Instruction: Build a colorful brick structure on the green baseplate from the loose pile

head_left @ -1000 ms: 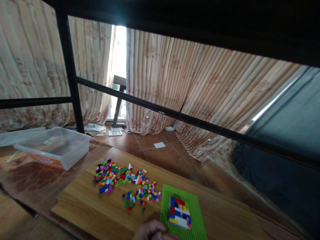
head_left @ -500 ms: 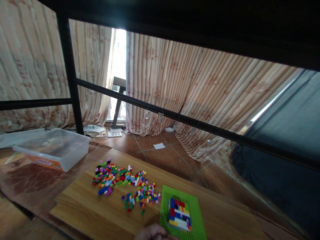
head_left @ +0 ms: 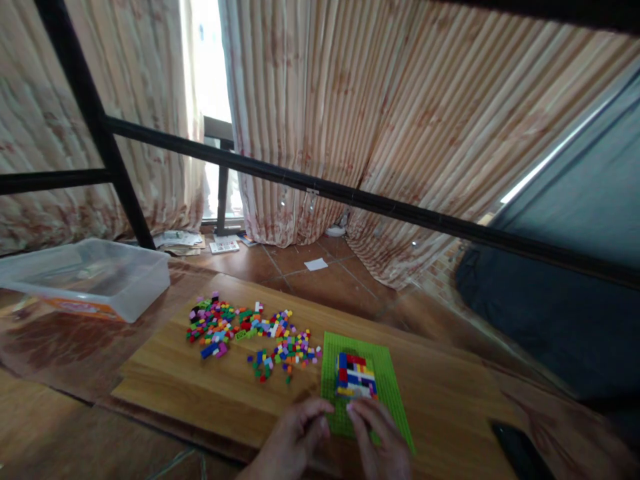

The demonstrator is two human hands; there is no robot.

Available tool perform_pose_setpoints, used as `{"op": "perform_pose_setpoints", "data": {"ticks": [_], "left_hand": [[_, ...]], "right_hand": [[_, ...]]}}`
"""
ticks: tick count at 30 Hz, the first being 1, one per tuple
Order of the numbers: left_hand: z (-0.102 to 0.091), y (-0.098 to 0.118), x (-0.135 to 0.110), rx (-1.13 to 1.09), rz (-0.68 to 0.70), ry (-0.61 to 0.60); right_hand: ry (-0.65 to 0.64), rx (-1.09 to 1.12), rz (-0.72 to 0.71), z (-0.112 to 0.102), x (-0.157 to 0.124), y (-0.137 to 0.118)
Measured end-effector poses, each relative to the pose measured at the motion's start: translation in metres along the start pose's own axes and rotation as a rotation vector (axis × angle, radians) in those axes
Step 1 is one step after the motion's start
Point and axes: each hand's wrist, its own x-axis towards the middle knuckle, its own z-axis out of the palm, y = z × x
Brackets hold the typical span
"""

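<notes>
A block of stacked toy bricks (head_left: pixel 356 377), in red, blue, white, yellow and black, stands on a green baseplate (head_left: pixel 387 373). My left hand (head_left: pixel 297 433) is at the baseplate's near left edge, thumb and forefinger curled together; whatever they pinch is too small to make out. Over the near part of the plate is my right hand (head_left: pixel 380 433). Its fingertips are drawn together close to the front edge of the brick block, and I cannot tell whether they touch it or hold a small piece. Many loose bricks (head_left: pixel 280 347) are spread left of the plate.
The wooden board (head_left: pixel 200 393) carries the bricks and baseplate. A clear plastic bin (head_left: pixel 145 287) stands at the left. A dark flat object (head_left: pixel 520 450) lies at the near right. Beyond the board runs a black metal rail (head_left: pixel 280 175), with curtains (head_left: pixel 320 100) behind.
The view has tilted downward, so the board sits higher in the picture. Earlier one hand was clearly visible at the bottom edge; now both hands show at the baseplate's near side.
</notes>
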Motion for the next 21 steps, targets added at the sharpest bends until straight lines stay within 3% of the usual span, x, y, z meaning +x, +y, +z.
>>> {"op": "perform_pose_setpoints", "data": {"ticks": [7, 21], "left_hand": [[0.002, 0.016, -0.001, 0.159, -0.001, -0.019], [0.002, 0.019, 0.001, 0.156, 0.005, -0.002]], "right_hand": [[0.091, -0.062, 0.166, -0.042, 0.015, 0.020], [0.005, -0.092, 0.133, -0.029, 0.021, 0.028]]}}
